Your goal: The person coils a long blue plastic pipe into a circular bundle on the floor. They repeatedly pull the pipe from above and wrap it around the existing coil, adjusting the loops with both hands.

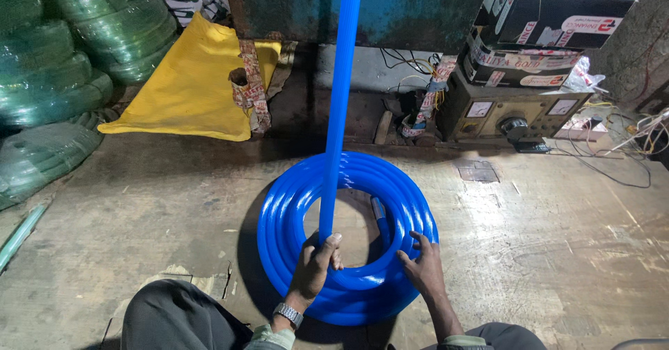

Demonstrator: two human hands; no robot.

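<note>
**Coiling the blue hose: keep the feed tight**

Blue hose coil (348,238) lies flat on the floor, centre-bottom of frame. Left hand (315,263) is closed around the incoming hose length (340,106), which runs straight up to the top edge. Right hand (424,266) rests open-fingered on the coil's inner right rim. I'd press the rim steady and lay each turn flush on top, avoiding kinks.

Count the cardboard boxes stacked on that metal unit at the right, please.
2: the upper box sits tilted on top, the lower box lies under it on the metal unit. More may be hidden behind.
</note>
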